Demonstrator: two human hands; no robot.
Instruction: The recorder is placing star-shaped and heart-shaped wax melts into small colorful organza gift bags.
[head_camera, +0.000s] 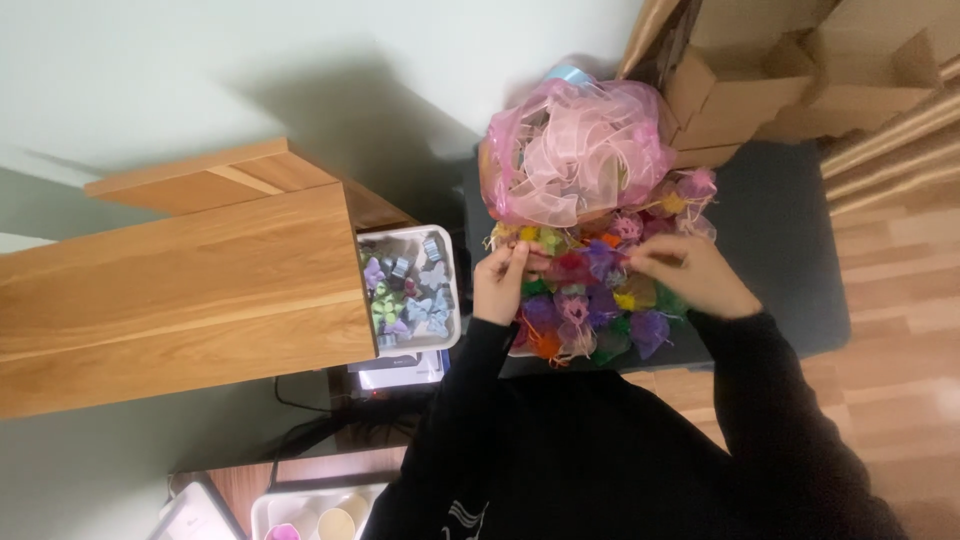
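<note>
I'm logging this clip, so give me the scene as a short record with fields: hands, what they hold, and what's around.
left hand: pinching the top of a small mesh pouch
right hand: pinching the same area from the other side
pouches: heap of small coloured mesh pouches on a dark mat
pink bundle: sheer pink fabric behind the heap
white tray: small pastel items, beside a wooden board
cardboard boxes: behind

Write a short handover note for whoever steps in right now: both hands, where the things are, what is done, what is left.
Left hand: fingers pinched on a small dark red organza pouch, at the pile's left edge.
Right hand: fingers pinch the same pouch from the right.
Things: pile of small coloured pouches on the dark mat; large pink organza bag behind it; white tray of small pieces on the left.
Done: cannot tell.
Left: many pouches lie in the pile.
</note>
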